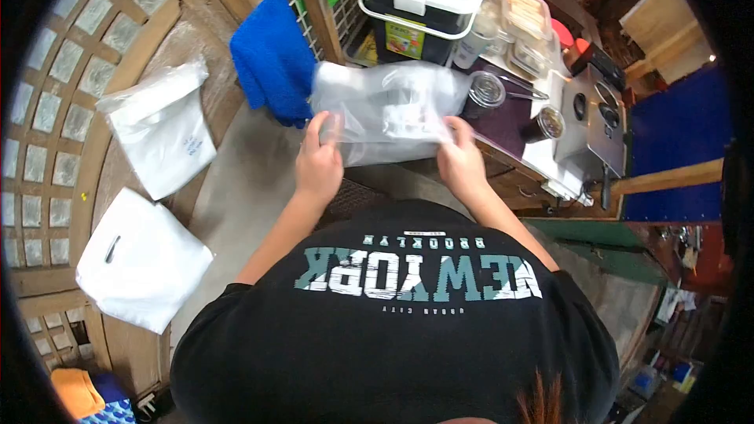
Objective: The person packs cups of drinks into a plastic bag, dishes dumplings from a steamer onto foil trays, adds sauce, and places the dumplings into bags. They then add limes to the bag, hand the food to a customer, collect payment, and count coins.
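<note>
A clear plastic bag [385,106] is stretched sideways in front of me, partly blurred. My left hand [320,159] pinches its near left corner between thumb and fingers. On the other side, my right hand [462,155] grips the near right corner, its fingers closed. Just beyond my right hand, a lidded plastic cup [484,93] stands on a dark purple mat [503,122]. A second cup with dark contents [546,123] is farther right.
White plastic bags [169,129] [145,259] lie on the wooden ledge at left. A blue towel [273,55] hangs ahead. A dark bin with a white lid [424,0], food containers [526,12] and a metal stove [589,118] stand at right.
</note>
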Demonstrator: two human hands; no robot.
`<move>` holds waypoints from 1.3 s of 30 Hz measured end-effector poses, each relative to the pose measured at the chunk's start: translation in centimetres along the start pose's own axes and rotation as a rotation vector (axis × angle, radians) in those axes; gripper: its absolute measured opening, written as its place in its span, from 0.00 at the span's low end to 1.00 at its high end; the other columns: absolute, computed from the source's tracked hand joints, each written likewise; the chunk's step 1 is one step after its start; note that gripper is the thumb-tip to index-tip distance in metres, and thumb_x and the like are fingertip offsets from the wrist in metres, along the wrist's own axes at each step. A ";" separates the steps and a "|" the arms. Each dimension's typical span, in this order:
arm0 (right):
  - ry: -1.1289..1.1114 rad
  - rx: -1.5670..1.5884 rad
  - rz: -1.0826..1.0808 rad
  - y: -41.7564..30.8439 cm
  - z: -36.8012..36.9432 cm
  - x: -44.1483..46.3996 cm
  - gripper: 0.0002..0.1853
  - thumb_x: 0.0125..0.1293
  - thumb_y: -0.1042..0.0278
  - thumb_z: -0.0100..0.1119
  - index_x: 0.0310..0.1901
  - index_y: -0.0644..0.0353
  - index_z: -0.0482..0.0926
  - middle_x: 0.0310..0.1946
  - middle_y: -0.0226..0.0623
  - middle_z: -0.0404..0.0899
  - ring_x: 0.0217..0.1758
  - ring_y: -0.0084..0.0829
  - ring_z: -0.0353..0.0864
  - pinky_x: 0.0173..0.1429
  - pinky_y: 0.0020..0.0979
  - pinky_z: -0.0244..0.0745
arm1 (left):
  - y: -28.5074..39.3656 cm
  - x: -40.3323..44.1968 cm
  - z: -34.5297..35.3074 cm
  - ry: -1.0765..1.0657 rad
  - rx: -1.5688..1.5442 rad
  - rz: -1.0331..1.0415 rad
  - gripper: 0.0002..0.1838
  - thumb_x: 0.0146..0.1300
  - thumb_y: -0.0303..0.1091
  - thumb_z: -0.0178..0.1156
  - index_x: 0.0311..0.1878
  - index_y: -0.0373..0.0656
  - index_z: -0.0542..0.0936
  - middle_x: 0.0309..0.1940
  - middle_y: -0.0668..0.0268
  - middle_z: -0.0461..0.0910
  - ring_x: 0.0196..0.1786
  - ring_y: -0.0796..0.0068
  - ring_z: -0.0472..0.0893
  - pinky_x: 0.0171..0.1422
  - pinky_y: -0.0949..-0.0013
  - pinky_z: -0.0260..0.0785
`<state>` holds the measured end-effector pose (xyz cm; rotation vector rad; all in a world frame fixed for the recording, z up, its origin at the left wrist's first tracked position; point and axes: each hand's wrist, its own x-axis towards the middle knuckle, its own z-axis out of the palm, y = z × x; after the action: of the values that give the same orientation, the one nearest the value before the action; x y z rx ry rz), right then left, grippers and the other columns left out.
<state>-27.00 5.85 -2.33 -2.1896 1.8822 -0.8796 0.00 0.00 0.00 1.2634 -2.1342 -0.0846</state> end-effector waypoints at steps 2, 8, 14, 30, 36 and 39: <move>-0.575 0.117 -0.054 3.8 2.4 -1.3 0.21 0.48 0.78 0.64 0.48 0.59 0.80 0.53 0.50 0.71 0.48 0.47 0.79 0.52 0.38 0.77 | -1.4 -1.9 0.6 -0.445 0.015 -0.281 0.18 0.47 0.18 0.56 0.44 0.38 0.82 0.64 0.62 0.64 0.48 0.51 0.79 0.51 0.53 0.73; -0.171 0.126 0.114 8.1 -5.4 6.2 0.20 0.51 0.66 0.70 0.47 0.57 0.79 0.51 0.46 0.72 0.55 0.44 0.75 0.58 0.41 0.72 | -1.1 -3.1 2.9 -0.522 -0.077 -0.207 0.18 0.47 0.18 0.55 0.43 0.37 0.82 0.64 0.66 0.66 0.46 0.50 0.80 0.51 0.52 0.72; -0.581 -0.365 0.109 13.9 -7.5 13.3 0.44 0.39 0.64 0.75 0.63 0.35 0.70 0.56 0.51 0.67 0.58 0.55 0.70 0.62 0.44 0.71 | 0.6 -2.0 2.8 -0.524 -0.091 -0.323 0.23 0.44 0.18 0.55 0.48 0.39 0.79 0.66 0.66 0.65 0.47 0.53 0.80 0.52 0.56 0.72; -0.616 -0.305 -0.113 15.8 -9.5 14.8 0.40 0.37 0.55 0.72 0.58 0.44 0.69 0.51 0.55 0.66 0.53 0.61 0.69 0.56 0.50 0.71 | 8.4 4.6 6.9 -0.512 -0.547 -0.402 0.36 0.42 0.21 0.55 0.62 0.37 0.69 0.66 0.63 0.65 0.57 0.65 0.75 0.54 0.70 0.69; -0.434 -0.385 -0.241 10.3 -20.8 17.9 0.38 0.38 0.63 0.66 0.58 0.51 0.69 0.47 0.50 0.68 0.55 0.52 0.69 0.58 0.45 0.70 | 11.4 8.0 12.4 -0.446 -0.809 -0.303 0.39 0.40 0.22 0.58 0.63 0.36 0.68 0.65 0.55 0.64 0.70 0.60 0.63 0.73 0.66 0.54; -0.432 -0.274 -0.316 7.7 -25.2 19.1 0.37 0.39 0.65 0.63 0.58 0.52 0.69 0.47 0.48 0.69 0.58 0.52 0.67 0.61 0.44 0.69 | 14.1 11.9 15.4 -0.384 -0.813 -0.250 0.40 0.40 0.24 0.60 0.65 0.37 0.67 0.65 0.54 0.64 0.70 0.59 0.63 0.74 0.65 0.53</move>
<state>-45.14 -6.85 21.49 -2.6173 1.5483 -0.1502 -23.19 -6.04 -1.12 1.0366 -1.8783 -1.2485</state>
